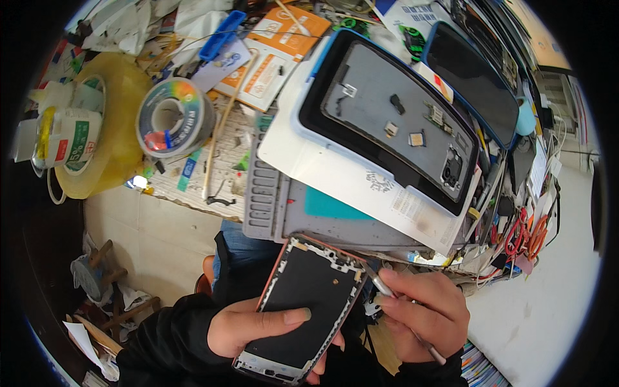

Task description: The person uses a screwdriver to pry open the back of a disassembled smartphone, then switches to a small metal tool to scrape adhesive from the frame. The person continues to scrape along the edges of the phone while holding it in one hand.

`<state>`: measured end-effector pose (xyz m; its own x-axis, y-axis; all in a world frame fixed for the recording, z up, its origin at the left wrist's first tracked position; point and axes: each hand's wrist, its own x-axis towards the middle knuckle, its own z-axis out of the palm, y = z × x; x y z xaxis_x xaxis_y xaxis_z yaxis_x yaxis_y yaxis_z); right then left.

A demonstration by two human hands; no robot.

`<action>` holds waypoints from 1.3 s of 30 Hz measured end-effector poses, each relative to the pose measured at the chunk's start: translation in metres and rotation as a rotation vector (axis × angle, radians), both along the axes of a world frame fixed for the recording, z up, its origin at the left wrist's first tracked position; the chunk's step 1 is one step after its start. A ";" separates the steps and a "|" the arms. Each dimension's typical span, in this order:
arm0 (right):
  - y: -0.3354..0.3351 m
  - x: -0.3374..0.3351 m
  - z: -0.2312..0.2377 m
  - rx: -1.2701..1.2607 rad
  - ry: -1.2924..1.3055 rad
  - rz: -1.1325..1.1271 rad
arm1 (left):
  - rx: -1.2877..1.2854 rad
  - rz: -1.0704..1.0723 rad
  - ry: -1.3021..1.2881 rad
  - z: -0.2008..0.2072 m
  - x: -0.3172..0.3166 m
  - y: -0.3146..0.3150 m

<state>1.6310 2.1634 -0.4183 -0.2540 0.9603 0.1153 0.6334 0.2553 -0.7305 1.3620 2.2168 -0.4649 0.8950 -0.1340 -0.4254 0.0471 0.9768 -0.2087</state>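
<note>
A stripped phone frame (303, 297) with a black middle, whitish adhesive residue round its edge and a thin red rim tilts above my lap. My left hand (258, 326) grips it, thumb across the black face and fingertips showing at the far side. In the fingers of my right hand (425, 309) is a slim metal prying tool (380, 282), its tip against the frame's upper right corner. Its other end sticks out below the hand. Beyond the frame, a grey phone back cover (374, 80) carries several small loose parts and rests on a white box (361, 184).
Under the box is a grey work tray (284, 206). A solder spool (174, 119), a big yellow tape roll (119, 129) and a small bottle (68, 138) stand at left. A dark phone (471, 84) lies at back right, near red-handled tools (525, 235) and cables.
</note>
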 end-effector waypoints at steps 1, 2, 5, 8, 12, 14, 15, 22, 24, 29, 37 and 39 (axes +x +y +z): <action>0.000 0.004 -0.001 -0.007 0.007 0.005 | 0.060 0.013 -0.027 -0.002 0.002 0.000; 0.000 0.006 -0.003 -0.024 0.003 0.006 | 0.048 0.029 0.001 -0.002 0.003 -0.001; 0.001 0.010 -0.005 -0.024 0.036 0.023 | -0.005 0.091 0.053 -0.002 0.003 -0.003; 0.004 0.011 -0.005 -0.002 0.030 0.042 | -0.004 0.088 0.129 0.000 0.001 -0.005; 0.011 0.012 -0.007 -0.035 0.028 0.092 | -0.022 0.088 0.127 0.000 -0.001 -0.005; 0.013 0.013 -0.006 0.002 0.020 0.080 | -0.022 0.089 0.119 -0.001 -0.002 -0.004; 0.014 0.013 -0.005 0.046 0.002 0.075 | -0.033 0.066 0.092 -0.002 -0.002 -0.003; 0.021 0.013 -0.002 -0.007 -0.012 0.133 | 0.082 -0.072 -0.049 -0.010 -0.004 0.005; 0.024 0.012 -0.002 -0.012 0.012 0.118 | 0.114 -0.057 -0.094 -0.011 -0.005 0.006; 0.029 0.011 -0.003 -0.018 0.016 0.138 | 0.081 0.038 -0.115 -0.012 -0.003 0.009; 0.024 0.010 -0.007 0.029 0.026 0.160 | 0.091 0.018 -0.158 -0.016 -0.004 0.010; 0.025 0.009 -0.010 0.040 0.042 0.184 | 0.097 0.019 -0.156 -0.015 -0.005 0.010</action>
<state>1.6403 2.1884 -0.4279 -0.4195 0.8923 0.1666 0.5425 0.3936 -0.7422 1.3575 2.2264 -0.4799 0.9531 -0.0815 -0.2915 0.0527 0.9930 -0.1055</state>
